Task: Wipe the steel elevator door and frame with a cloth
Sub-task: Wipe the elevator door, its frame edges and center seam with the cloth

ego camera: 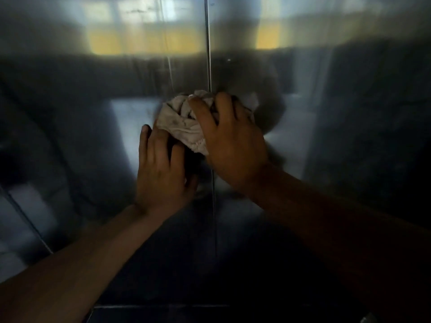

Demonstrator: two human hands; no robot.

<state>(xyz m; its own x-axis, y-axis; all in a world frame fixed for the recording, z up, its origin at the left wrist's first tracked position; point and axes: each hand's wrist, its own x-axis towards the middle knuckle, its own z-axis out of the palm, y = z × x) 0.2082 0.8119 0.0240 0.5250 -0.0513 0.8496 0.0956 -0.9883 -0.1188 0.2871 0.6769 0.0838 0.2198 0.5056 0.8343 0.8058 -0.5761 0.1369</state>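
Note:
The steel elevator door (105,73) fills the view, its two panels meeting at a vertical centre seam (208,43). A crumpled off-white cloth (180,123) is pressed against the steel right at the seam. My right hand (229,145) lies over the cloth with its fingers curled into the folds. My left hand (161,169) rests flat on the left panel just below and left of the cloth, its fingertips touching the cloth's lower edge.
The brushed steel reflects blurred yellow and white shapes (140,26) near the top and dark shapes lower down. A dark tiled floor (163,308) shows at the bottom edge. The left frame edge (25,217) runs diagonally at lower left.

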